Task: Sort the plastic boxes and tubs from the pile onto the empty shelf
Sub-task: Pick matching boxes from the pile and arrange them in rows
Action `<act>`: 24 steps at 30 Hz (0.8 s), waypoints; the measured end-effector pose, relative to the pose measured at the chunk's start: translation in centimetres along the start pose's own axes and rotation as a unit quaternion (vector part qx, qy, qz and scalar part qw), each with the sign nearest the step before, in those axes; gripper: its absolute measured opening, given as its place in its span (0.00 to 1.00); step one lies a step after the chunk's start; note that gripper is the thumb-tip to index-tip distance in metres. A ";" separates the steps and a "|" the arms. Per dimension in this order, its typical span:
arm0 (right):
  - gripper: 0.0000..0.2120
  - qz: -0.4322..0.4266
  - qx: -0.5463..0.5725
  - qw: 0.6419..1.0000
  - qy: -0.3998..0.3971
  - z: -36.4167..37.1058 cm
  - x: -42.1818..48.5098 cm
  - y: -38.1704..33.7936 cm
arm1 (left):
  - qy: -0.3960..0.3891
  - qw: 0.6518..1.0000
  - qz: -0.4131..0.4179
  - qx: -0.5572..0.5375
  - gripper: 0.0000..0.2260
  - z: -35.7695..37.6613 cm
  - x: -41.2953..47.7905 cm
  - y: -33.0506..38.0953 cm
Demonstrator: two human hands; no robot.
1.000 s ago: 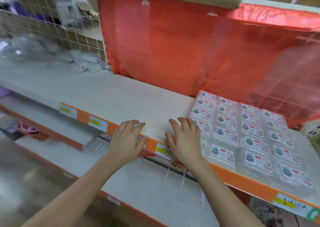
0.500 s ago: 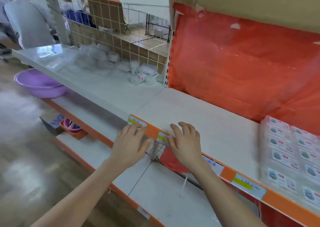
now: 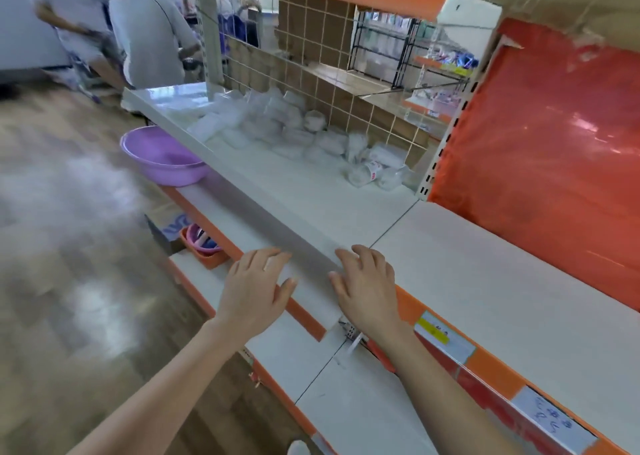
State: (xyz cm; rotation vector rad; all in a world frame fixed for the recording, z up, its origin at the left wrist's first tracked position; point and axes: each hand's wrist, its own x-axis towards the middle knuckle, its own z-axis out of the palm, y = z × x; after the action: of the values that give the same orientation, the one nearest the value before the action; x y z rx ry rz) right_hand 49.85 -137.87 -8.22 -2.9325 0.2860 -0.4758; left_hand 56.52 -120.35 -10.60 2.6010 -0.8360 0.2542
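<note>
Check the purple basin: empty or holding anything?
Empty, as far as visible: the purple basin shows only bare inner wall; its near side is hidden behind the shelf.

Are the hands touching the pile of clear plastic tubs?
Apart. The head view shows both the left hand and right hand at the shelf's front edge, with bare white shelf before the pile of clear plastic tubs.

Two bare forearms, no sleeves; left hand, right hand ungloved

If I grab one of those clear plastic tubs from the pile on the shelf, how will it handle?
The clear plastic tubs look thin-walled and empty, so probably light and easily squashed. Several lie on their sides, so they may roll. The loose pile could shift when one is pulled.
</note>
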 end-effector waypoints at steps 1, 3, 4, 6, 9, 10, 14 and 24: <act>0.19 -0.005 0.004 1.000 -0.010 0.3 0.8 -0.4 | -0.002 1.000 -0.010 0.001 0.24 0.0 0.3 -0.7; 0.20 -0.011 0.012 0.999 -0.028 1.2 2.7 -1.1 | -0.006 1.000 -0.025 0.005 0.26 0.0 1.0 -2.0; 0.20 -0.020 0.011 1.000 -0.021 1.8 3.8 -1.3 | -0.009 0.999 -0.031 0.007 0.26 -0.1 1.6 -2.7; 0.24 -0.032 0.024 0.999 -0.029 2.6 6.1 -1.8 | -0.005 0.999 -0.039 0.010 0.26 0.0 3.0 -4.1; 0.34 -0.035 0.029 0.997 -0.070 2.9 10.0 -2.1 | 0.006 0.999 -0.048 0.011 0.23 -0.1 6.0 -5.9; 0.34 -0.033 0.027 0.997 -0.068 3.1 11.3 -2.0 | 0.009 0.999 -0.050 0.014 0.21 -0.3 7.2 -6.4; 0.23 -0.015 0.030 0.999 -0.038 3.9 16.7 -1.0 | 0.016 0.998 -0.051 0.019 0.19 -0.7 12.1 -7.9; 0.22 0.083 -0.007 0.997 -0.003 3.4 24.4 3.1 | -0.014 1.000 0.001 -0.027 0.37 0.8 21.7 -8.1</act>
State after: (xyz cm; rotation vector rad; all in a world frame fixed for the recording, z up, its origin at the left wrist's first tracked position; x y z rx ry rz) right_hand 73.23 -145.61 -4.76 -2.8918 0.5292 -0.4410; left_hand 78.81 -125.97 -7.62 2.5593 -0.8434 0.1947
